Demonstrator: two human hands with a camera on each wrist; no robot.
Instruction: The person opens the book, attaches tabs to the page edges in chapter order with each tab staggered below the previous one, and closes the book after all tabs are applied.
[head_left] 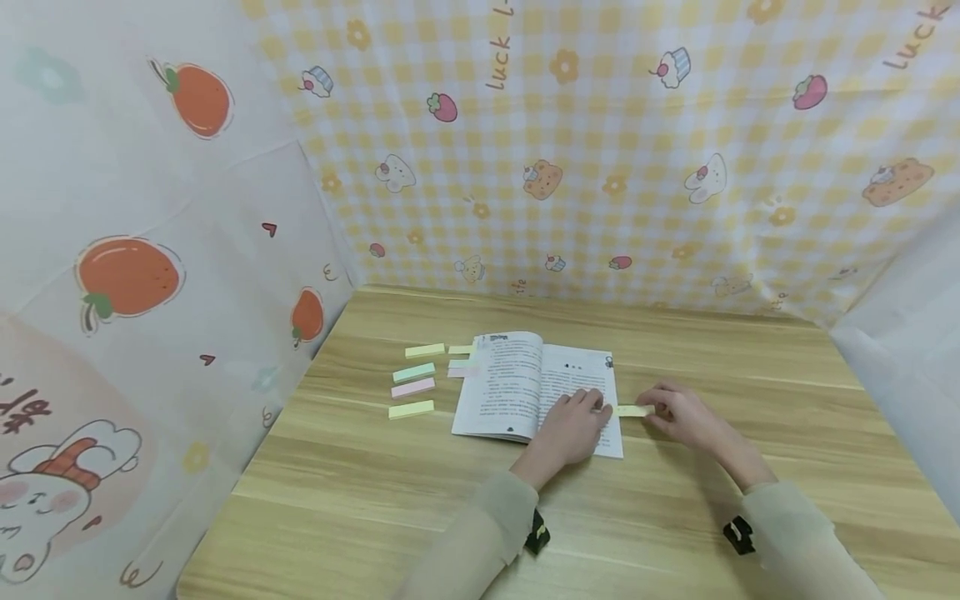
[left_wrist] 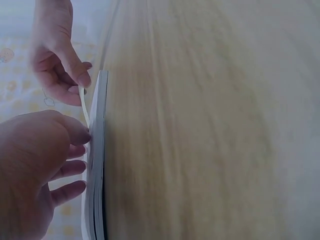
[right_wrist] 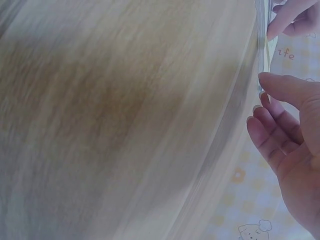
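Observation:
An open book (head_left: 504, 385) with printed pages lies on the wooden table. My left hand (head_left: 572, 427) rests on its right page, and its thumb presses the inner end of a yellow sticky note strip (head_left: 632, 411) near the page's edge. Beyond that edge, my right hand (head_left: 684, 415) pinches the strip's outer end between thumb and forefinger. The left wrist view shows the strip (left_wrist: 84, 107) spanning from one hand to the other, slightly raised. In the right wrist view the other fingers of the right hand (right_wrist: 295, 135) are bent and hold nothing.
Yellow and pink strips (head_left: 460, 372) stick out from the book's left edge. Left of the book lie several sticky note pads: yellow (head_left: 424, 351), green (head_left: 414, 372), pink (head_left: 413, 387) and another yellow pad (head_left: 411, 409). A patterned cloth (head_left: 585, 225) hangs behind the table (head_left: 360, 500).

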